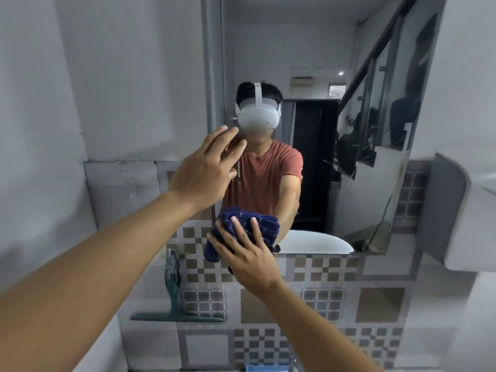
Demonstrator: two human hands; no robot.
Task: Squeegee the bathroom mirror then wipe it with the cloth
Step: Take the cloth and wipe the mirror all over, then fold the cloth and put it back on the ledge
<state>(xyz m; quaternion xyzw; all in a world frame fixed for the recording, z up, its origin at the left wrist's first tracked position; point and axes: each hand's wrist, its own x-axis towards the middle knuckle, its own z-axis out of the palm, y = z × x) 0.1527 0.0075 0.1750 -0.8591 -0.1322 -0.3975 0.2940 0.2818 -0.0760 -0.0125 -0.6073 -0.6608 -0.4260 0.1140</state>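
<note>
The bathroom mirror (322,63) hangs on the wall ahead and reflects a person in a red shirt with a white headset. My right hand (247,253) presses a bunched dark blue cloth (265,226) flat against the mirror's lower left corner, fingers spread over it. My left hand (206,167) is raised at the mirror's left edge, fingers apart, holding nothing. A teal squeegee (174,299) stands upright against the tiled wall below and to the left of the mirror, its blade down.
Checkered brown and grey tiles (322,304) cover the wall under the mirror. A white fixture (469,224) juts out at the right edge. A small blue object (265,368) shows at the bottom edge. Grey plain wall (120,89) fills the left.
</note>
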